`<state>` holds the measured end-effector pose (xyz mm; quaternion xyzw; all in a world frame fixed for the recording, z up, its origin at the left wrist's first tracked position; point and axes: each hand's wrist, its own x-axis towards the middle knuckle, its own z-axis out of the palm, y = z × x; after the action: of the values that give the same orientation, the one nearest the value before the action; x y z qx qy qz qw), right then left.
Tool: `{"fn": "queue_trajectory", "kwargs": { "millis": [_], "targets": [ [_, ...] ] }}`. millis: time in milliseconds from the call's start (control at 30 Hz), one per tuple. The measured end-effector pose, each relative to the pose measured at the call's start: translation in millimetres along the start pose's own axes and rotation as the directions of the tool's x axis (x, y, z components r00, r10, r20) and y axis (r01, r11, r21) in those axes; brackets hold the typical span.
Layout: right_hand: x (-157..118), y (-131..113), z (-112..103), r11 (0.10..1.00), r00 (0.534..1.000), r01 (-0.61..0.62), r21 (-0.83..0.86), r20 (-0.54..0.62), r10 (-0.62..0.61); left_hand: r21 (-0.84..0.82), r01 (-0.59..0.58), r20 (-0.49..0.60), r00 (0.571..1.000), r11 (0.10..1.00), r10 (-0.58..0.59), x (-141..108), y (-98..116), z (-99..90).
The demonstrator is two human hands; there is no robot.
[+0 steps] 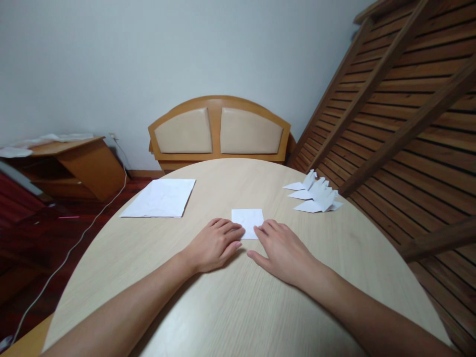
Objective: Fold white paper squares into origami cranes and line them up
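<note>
A small white square of paper lies flat on the round wooden table, between my two hands. My left hand rests on its left side, fingers stretched out and fingertips on the paper. On the right side, my right hand touches the edge with its fingers, thumb spread apart toward me. Neither hand grips the paper. Its lower corners are partly covered by my fingers.
A stack of white paper sheets lies at the table's left. Several folded paper cranes stand at the right. Beyond the table are a padded headboard, a leaning slatted wooden frame, a desk and a white cable.
</note>
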<state>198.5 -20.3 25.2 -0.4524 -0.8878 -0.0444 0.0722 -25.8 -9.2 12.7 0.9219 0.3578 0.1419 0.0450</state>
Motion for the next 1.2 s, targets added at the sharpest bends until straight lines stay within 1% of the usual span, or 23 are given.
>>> {"fn": "queue_trajectory", "kwargs": {
  "millis": [67,133,233,300,367,433,567,667,767,900,1200],
  "targets": [
    [-1.5,-5.1,-5.7,0.998,0.999,0.046,0.039,0.026,-0.047,0.008,0.043,-0.006,0.999,0.999,-0.043,-0.7,-2.3,2.8],
    [-2.8,-10.1,-10.2,0.985,0.991,0.119,0.121,0.044,-0.125,0.022,0.080,-0.010,0.997,0.997,-0.079,-1.8,-5.3,6.4],
    [-3.4,-13.8,-14.3,0.929,0.961,0.246,0.276,0.055,-0.271,0.004,0.108,-0.021,0.994,0.994,-0.108,-3.2,-9.6,12.1],
    [-2.7,-10.4,-14.5,0.880,0.936,0.307,0.363,0.052,-0.349,-0.026,0.108,-0.044,0.993,0.994,-0.109,-3.6,-11.6,15.0],
    [-1.4,-1.2,-12.6,0.842,0.919,0.341,0.418,0.039,-0.392,-0.052,0.094,-0.068,0.993,0.994,-0.097,-3.6,-12.8,16.2],
    [-0.2,12.5,-9.0,0.833,0.918,0.350,0.429,0.018,-0.395,-0.070,0.073,-0.074,0.994,0.995,-0.078,-3.5,-13.5,15.7],
    [1.4,41.0,0.1,0.898,0.953,0.289,0.333,-0.017,-0.301,-0.085,0.042,-0.048,0.998,0.995,-0.046,-4.5,-15.7,11.4],
    [3.3,52.3,4.9,0.907,0.962,0.267,0.326,-0.030,-0.272,-0.066,0.023,-0.007,1.000,0.998,-0.024,-6.3,-18.8,8.2],
    [5.9,54.4,6.0,0.894,0.960,0.274,0.354,-0.047,-0.276,-0.060,0.001,0.025,1.000,0.998,0.000,-8.0,-22.1,6.7],
    [8.0,52.2,4.8,0.873,0.955,0.291,0.393,-0.061,-0.291,-0.071,-0.013,0.043,0.999,0.997,0.016,-9.0,-24.3,6.3],
    [8.5,52.1,5.1,0.870,0.937,0.345,0.352,-0.086,-0.337,-0.072,-0.033,0.051,0.998,0.997,0.036,-11.3,-23.3,5.9]
  ]
}}
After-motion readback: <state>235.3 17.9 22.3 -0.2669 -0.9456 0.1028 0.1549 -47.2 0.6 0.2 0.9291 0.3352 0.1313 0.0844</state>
